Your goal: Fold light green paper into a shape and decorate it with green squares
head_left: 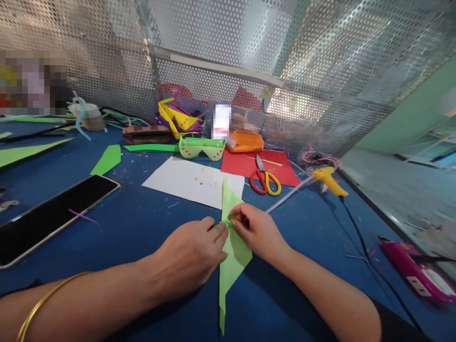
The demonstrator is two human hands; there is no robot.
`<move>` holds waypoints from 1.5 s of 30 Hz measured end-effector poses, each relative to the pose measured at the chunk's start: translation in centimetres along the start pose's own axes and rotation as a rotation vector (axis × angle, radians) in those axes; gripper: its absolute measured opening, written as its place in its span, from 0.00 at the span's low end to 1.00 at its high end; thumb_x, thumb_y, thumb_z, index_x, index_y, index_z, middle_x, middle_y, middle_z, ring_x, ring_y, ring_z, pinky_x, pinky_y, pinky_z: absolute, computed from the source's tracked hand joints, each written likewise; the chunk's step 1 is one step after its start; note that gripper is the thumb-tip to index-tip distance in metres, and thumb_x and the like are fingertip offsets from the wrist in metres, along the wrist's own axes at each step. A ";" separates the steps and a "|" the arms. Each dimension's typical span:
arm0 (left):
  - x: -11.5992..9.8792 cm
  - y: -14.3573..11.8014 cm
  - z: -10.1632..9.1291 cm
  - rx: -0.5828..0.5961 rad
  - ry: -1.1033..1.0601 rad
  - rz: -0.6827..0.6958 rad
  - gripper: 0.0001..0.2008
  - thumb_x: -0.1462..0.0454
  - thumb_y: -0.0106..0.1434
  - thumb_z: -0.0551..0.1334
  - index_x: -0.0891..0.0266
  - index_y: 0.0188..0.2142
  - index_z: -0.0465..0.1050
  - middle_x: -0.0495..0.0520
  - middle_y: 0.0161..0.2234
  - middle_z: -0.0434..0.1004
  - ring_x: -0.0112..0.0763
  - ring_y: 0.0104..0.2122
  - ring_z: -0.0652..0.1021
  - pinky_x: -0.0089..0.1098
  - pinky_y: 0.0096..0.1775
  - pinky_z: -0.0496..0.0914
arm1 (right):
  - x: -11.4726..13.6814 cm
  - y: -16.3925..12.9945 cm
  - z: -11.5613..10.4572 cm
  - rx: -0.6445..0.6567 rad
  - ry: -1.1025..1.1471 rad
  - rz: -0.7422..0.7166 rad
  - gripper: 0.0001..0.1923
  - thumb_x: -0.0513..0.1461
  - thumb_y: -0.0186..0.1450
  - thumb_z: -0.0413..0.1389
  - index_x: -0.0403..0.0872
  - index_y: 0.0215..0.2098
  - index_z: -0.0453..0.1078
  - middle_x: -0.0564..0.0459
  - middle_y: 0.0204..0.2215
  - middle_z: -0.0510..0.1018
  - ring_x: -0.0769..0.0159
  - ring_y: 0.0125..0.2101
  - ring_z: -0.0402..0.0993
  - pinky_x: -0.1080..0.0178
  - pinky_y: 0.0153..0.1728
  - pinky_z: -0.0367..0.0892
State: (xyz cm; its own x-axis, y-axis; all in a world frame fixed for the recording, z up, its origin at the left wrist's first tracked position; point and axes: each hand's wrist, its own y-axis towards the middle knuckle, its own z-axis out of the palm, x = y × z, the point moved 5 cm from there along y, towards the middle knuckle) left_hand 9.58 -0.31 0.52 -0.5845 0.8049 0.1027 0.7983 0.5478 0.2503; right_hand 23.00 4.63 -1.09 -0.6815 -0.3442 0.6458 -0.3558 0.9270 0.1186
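A long light-green paper piece [231, 259] lies on the blue table [142, 228] in front of me, pointed at both ends. My left hand [188, 256] rests on its left edge with fingertips pinching the paper near the middle. My right hand [256, 230] pinches the same spot from the right, the fingertips of both hands almost touching. A gold bangle [42, 304] sits on my left forearm.
Behind the paper lie a white sheet [188, 183], a red sheet [242, 164] with red-and-yellow scissors [264, 180], and a yellow glue gun [329, 179] with its black cord. A phone [50, 216] lies at left. Green paper glasses [201, 148] and scraps stand before the perforated metal screen [285, 95].
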 end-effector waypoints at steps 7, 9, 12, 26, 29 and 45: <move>0.0 0.1 0.0 0.033 -0.004 0.019 0.15 0.63 0.69 0.52 0.70 0.46 0.74 0.65 0.42 0.80 0.39 0.38 0.76 0.39 0.40 0.69 | 0.1 0.0 -0.1 -0.009 0.007 0.000 0.06 0.31 0.62 0.54 0.47 0.36 0.68 0.56 0.29 0.74 0.68 0.30 0.69 0.66 0.32 0.61; 0.0 0.1 0.0 0.033 -0.012 0.023 0.15 0.63 0.70 0.52 0.69 0.46 0.74 0.64 0.42 0.80 0.39 0.38 0.75 0.39 0.40 0.69 | 0.1 0.0 -0.1 -0.014 0.004 -0.004 0.06 0.31 0.62 0.54 0.47 0.36 0.68 0.55 0.29 0.74 0.68 0.30 0.69 0.66 0.32 0.62; 0.0 0.1 -0.1 0.050 -0.025 0.026 0.15 0.64 0.69 0.52 0.69 0.45 0.74 0.64 0.41 0.80 0.40 0.38 0.75 0.39 0.41 0.69 | 0.2 0.0 -0.1 -0.021 -0.009 -0.016 0.06 0.31 0.62 0.54 0.47 0.36 0.68 0.55 0.29 0.74 0.68 0.31 0.70 0.65 0.33 0.62; 5.4 0.0 0.1 0.063 -0.710 -0.749 0.07 0.60 0.61 0.60 0.59 0.34 0.75 0.47 0.27 0.78 0.31 0.27 0.76 0.30 0.29 0.65 | 0.4 -0.3 -0.4 -0.050 0.047 -0.043 0.06 0.31 0.62 0.57 0.48 0.34 0.72 0.56 0.30 0.75 0.68 0.31 0.71 0.66 0.33 0.63; 5.6 -0.1 0.6 0.078 -0.874 -0.899 0.10 0.58 0.57 0.62 0.61 0.37 0.70 0.46 0.24 0.75 0.30 0.22 0.74 0.29 0.25 0.64 | 0.5 -0.3 -0.8 -0.116 0.103 -0.050 0.07 0.31 0.62 0.56 0.48 0.31 0.73 0.56 0.28 0.74 0.69 0.29 0.70 0.67 0.31 0.64; 3.9 0.1 0.8 0.083 -1.354 -1.035 0.11 0.61 0.59 0.59 0.63 0.24 0.74 0.43 0.14 0.65 0.21 0.15 0.63 0.26 0.21 0.57 | 1.4 -1.0 -0.9 -0.238 0.235 -0.031 0.01 0.36 0.62 0.60 0.48 0.34 0.74 0.55 0.28 0.76 0.69 0.28 0.71 0.66 0.30 0.67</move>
State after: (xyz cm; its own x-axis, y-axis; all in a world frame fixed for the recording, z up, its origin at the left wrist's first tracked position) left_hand 7.48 3.02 0.12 -0.3283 -0.2879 -0.8996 0.2235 0.9017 -0.3701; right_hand 22.99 3.36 0.31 -0.4964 -0.3546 0.7924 -0.1959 0.9350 0.2957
